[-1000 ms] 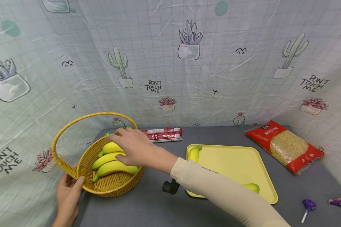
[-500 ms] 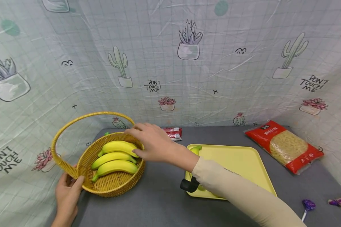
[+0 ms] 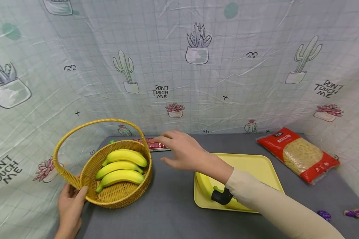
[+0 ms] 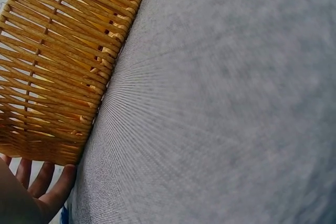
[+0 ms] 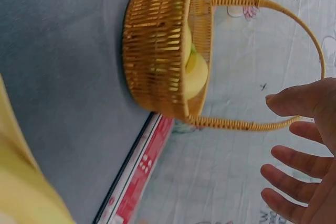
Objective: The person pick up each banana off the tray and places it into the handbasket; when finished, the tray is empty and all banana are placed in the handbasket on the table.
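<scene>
At the left of the head view stands a yellow wicker basket (image 3: 128, 198) with a tall hoop handle and three bananas (image 3: 121, 178) lying side by side inside. My left hand (image 3: 70, 205) grips its left rim by the handle's foot; in the left wrist view, fingers (image 4: 62, 184) touch the basket's outer wall (image 4: 58, 66). My right hand (image 3: 185, 151) hovers right of the basket, fingers loosely spread and holding nothing, as the right wrist view also shows. Under my right forearm is a yellow tray (image 3: 251, 166) with bananas (image 3: 204, 186), partly hidden by the arm.
Behind the basket lies a red-and-white packet (image 3: 158, 145). A red bag of noodle-like food (image 3: 302, 154) is at the back right. Near the right edge are a purple lollipop (image 3: 324, 215) and a purple wrapped candy (image 3: 357, 213). A patterned curtain (image 3: 197, 99) encloses the grey table (image 3: 173, 212).
My right hand has drawn out from over the basket to the right, toward the tray, uncovering the three bananas. The left hand has kept its hold on the basket.
</scene>
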{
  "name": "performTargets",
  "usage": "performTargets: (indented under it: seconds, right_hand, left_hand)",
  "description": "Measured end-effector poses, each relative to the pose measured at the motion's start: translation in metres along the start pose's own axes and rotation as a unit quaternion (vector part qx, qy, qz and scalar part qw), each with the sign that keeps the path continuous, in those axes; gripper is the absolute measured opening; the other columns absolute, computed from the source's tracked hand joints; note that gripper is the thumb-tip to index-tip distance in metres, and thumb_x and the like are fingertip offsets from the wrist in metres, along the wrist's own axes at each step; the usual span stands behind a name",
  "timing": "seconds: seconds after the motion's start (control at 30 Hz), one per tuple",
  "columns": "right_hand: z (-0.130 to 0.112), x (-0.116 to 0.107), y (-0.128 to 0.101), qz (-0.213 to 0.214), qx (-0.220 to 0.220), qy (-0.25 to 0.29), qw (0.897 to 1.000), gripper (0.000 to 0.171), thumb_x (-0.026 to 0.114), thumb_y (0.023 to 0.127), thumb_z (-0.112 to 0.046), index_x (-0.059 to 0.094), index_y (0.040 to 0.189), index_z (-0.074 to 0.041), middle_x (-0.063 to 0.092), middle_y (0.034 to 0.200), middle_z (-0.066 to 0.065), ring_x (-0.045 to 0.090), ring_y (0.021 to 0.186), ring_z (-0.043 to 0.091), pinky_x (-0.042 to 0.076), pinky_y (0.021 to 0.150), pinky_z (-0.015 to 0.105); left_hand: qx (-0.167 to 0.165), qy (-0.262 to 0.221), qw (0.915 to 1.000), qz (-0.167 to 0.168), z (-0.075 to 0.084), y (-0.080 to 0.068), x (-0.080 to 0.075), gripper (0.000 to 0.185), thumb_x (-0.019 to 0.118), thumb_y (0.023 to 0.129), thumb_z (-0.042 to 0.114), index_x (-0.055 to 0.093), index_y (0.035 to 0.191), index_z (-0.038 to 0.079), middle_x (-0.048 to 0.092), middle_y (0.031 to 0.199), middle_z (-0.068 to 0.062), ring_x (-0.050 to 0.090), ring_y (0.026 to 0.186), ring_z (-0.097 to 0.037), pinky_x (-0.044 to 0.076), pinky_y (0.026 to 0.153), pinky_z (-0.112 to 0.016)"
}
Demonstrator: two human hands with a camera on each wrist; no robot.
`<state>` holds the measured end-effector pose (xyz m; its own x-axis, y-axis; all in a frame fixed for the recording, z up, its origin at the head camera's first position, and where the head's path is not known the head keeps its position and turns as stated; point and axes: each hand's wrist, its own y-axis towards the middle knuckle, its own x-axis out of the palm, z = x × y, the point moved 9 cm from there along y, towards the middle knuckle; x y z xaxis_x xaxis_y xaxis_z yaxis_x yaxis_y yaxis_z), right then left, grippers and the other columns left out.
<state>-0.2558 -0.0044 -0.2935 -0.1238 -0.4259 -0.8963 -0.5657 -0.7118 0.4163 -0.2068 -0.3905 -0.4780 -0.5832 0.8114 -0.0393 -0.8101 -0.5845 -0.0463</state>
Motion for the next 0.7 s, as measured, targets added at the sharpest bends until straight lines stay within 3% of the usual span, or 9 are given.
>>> performTargets:
  seconds: [0.27,0.53,0.7]
  right_hand:
    - [0.018,-0.003,-0.022,-0.001,0.013,-0.007,1.000,0.058,0.083,0.091,-0.025,0.063,0.145,-0.018,0.063,0.132,0.003,0.063,0.114,0.022,0.054,0.092,0.042]
    - [0.044,0.007,-0.048,-0.038,0.040,-0.019,0.998,0.060,0.083,0.092,-0.023,0.062,0.147,-0.015,0.063,0.138,0.007,0.063,0.114,0.026,0.055,0.089,0.044]
    - [0.056,0.010,-0.061,-0.051,0.049,-0.001,0.998,0.057,0.082,0.092,-0.021,0.063,0.146,-0.014,0.063,0.136,0.008,0.065,0.108,0.025,0.056,0.083,0.042]
  left_hand:
    - [0.007,0.003,1.0000,0.004,0.001,0.000,-0.001,0.052,0.062,0.102,0.004,0.055,0.152,0.015,0.054,0.128,0.004,0.056,0.109,-0.006,0.051,0.070,-0.013]
    - [-0.005,0.012,0.9999,0.003,-0.001,0.000,0.000,0.052,0.062,0.103,0.007,0.053,0.153,0.016,0.053,0.129,0.005,0.055,0.108,-0.006,0.051,0.069,-0.013]
    - [-0.004,0.013,0.9999,0.005,-0.001,-0.001,0.000,0.054,0.062,0.103,0.007,0.052,0.155,0.016,0.053,0.129,0.005,0.055,0.107,-0.006,0.051,0.070,-0.012]
